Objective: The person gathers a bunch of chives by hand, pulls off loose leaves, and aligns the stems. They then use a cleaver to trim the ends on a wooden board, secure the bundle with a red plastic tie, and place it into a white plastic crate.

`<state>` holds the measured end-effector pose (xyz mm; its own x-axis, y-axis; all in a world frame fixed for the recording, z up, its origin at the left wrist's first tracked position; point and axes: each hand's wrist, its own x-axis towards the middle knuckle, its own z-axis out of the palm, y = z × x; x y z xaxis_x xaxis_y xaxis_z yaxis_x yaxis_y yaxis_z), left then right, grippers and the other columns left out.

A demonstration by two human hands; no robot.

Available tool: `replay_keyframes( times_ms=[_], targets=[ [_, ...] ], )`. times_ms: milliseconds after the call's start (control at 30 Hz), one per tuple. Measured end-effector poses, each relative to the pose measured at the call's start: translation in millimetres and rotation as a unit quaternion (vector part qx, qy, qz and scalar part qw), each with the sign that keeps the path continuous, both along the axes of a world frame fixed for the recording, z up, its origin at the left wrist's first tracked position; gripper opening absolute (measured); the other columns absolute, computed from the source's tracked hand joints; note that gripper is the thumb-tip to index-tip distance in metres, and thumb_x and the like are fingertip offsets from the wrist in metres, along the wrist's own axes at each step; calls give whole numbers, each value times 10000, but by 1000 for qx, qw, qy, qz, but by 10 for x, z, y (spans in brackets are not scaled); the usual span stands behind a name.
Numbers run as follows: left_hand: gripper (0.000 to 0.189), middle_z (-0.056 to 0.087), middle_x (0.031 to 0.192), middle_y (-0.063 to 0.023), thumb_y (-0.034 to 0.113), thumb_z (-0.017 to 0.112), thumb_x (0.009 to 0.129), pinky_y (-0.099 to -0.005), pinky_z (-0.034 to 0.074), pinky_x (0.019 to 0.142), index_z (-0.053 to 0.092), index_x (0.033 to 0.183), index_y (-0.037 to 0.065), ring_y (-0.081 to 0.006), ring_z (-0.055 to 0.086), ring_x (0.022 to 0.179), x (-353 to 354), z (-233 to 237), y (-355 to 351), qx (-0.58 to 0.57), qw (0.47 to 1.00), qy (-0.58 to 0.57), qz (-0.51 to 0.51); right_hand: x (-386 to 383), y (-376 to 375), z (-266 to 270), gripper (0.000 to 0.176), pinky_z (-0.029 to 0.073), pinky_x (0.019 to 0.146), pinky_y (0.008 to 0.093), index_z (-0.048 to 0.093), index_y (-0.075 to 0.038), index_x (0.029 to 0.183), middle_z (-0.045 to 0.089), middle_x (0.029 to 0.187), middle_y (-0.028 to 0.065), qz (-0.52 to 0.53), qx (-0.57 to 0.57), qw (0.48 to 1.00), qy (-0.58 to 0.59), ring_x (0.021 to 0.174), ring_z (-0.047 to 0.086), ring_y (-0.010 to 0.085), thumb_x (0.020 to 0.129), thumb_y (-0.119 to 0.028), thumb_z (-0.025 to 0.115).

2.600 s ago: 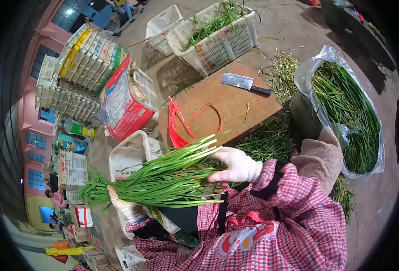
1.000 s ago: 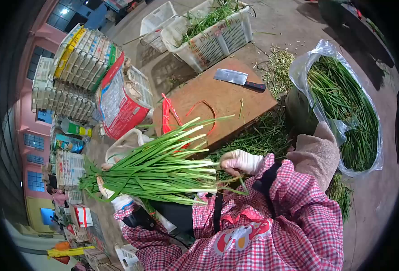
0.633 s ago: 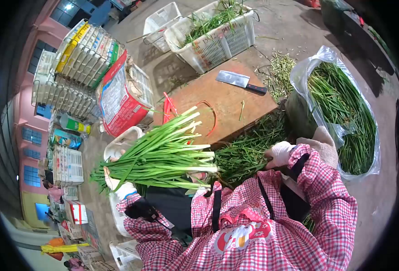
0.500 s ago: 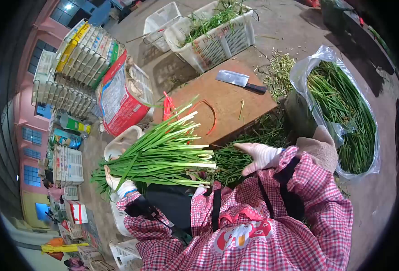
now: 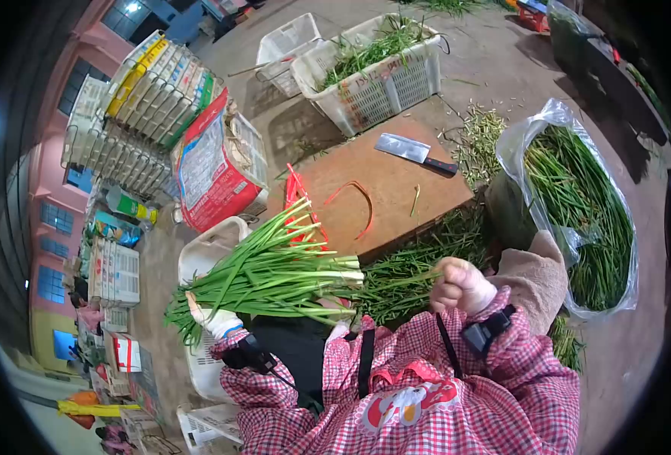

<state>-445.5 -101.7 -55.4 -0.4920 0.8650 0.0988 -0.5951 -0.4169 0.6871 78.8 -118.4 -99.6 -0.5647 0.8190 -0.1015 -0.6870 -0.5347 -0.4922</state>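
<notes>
A thick bunch of green chives [image 5: 275, 280] with pale cut ends lies across my left hand [image 5: 212, 317], whose fingers are closed round the leafy end and partly hidden beneath it. The pale ends point right. My right hand [image 5: 460, 284] is a fist to the right of the bunch. From it a thin yellowish-green chive leaf [image 5: 407, 281] stretches left toward the bunch's lower right side. Loose dark green leaves [image 5: 396, 299] lie in a heap below and between my hands.
A cleaver [image 5: 415, 152] and red ties [image 5: 362, 201] rest on a brown board [image 5: 396, 193] ahead. At right stands a plastic bag of chives [image 5: 578, 220]. White crates [image 5: 373, 87] stand behind the board, and a red-and-white sack [image 5: 218, 171] at left. Cut stem pieces [image 5: 479, 144] litter the floor.
My right hand has gone from open fingers to a fist, now with a thin leaf in it. The bunch stays in my left hand. The whole view has shifted slightly.
</notes>
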Motion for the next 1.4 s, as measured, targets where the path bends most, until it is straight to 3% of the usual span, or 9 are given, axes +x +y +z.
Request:
replay_keyframes(
  times_ms=[133, 267, 467, 733, 833, 1133, 1300, 1333, 1400],
  targets=[
    [399, 630, 1119, -144, 358, 493, 953, -475, 453, 949, 598, 1098, 2, -299, 585, 1049, 104, 73, -68, 44, 999, 21, -6, 567, -16, -80, 350, 448, 533, 368, 592, -81, 959, 401, 515, -21, -26, 57, 978, -200, 477, 444, 155, 851, -403, 673],
    [409, 608, 1153, -172, 352, 477, 957, -505, 426, 977, 576, 1142, 1, -329, 559, 1097, 276, 262, -65, 109, 993, 4, -51, 403, -9, 285, 610, 523, 634, 416, 542, -74, 1241, 671, 773, 181, 169, 445, 353, -805, 754, 671, 351, 758, -403, 717],
    [451, 529, 1267, -245, 378, 400, 982, -525, 412, 989, 541, 1174, -4, -377, 528, 1118, 372, 399, -43, 202, 947, -133, -211, -351, 174, 544, 551, 514, 796, 383, 575, -69, 1229, 683, 959, 176, 38, 322, 774, -544, 911, 669, 311, 826, -435, 655],
    [490, 510, 1262, -316, 408, 387, 974, -533, 428, 998, 534, 1170, -16, -425, 533, 1141, 1412, 801, 232, 165, 956, 83, -229, -1258, 349, 252, 318, 407, 474, 220, 632, -9, 1115, 643, 745, 7, 70, 75, 967, -233, 523, 523, 68, 879, -219, 667],
    [374, 618, 1100, -96, 374, 561, 911, -597, 315, 1065, 582, 1126, 69, -389, 428, 1254, 1450, 944, 196, 13, 979, 50, -199, -1092, 247, 345, 245, 496, 562, 259, 611, 17, 1077, 653, 813, 61, 50, 24, 984, -168, 620, 606, 140, 901, -154, 621],
    [428, 533, 1206, -184, 368, 431, 957, -546, 311, 1068, 564, 1152, 10, -369, 460, 1204, 47, 360, 376, 90, 982, -45, -160, -314, 69, -390, 207, 494, 677, 272, 659, -25, 949, 669, 782, 20, 266, 223, 914, -208, 726, 605, 87, 929, -225, 606],
    [361, 447, 1270, -131, 297, 461, 958, -472, 314, 1056, 523, 1153, 0, -279, 421, 1202, -407, 280, 218, 118, 969, -1, -215, -52, 183, -379, 463, 510, 783, 457, 612, -106, 1167, 673, 930, 182, 414, 433, 427, -678, 911, 655, 335, 804, -389, 663],
    [391, 475, 1271, -151, 331, 438, 962, -503, 280, 1080, 532, 1174, 16, -317, 418, 1215, -877, 71, 253, 152, 873, -377, -269, -106, 215, -214, 624, 513, 793, 443, 502, -124, 1311, 676, 933, 184, 391, 386, 454, -701, 922, 656, 336, 787, -413, 678],
    [378, 491, 1261, -143, 334, 443, 960, -509, 228, 1113, 534, 1173, 36, -328, 393, 1245, -853, 14, 249, 204, 858, -370, -293, -219, 243, -25, 699, 512, 823, 423, 447, -101, 1363, 677, 989, 181, 248, 370, 620, -646, 948, 652, 338, 791, -417, 697]
  ],
)
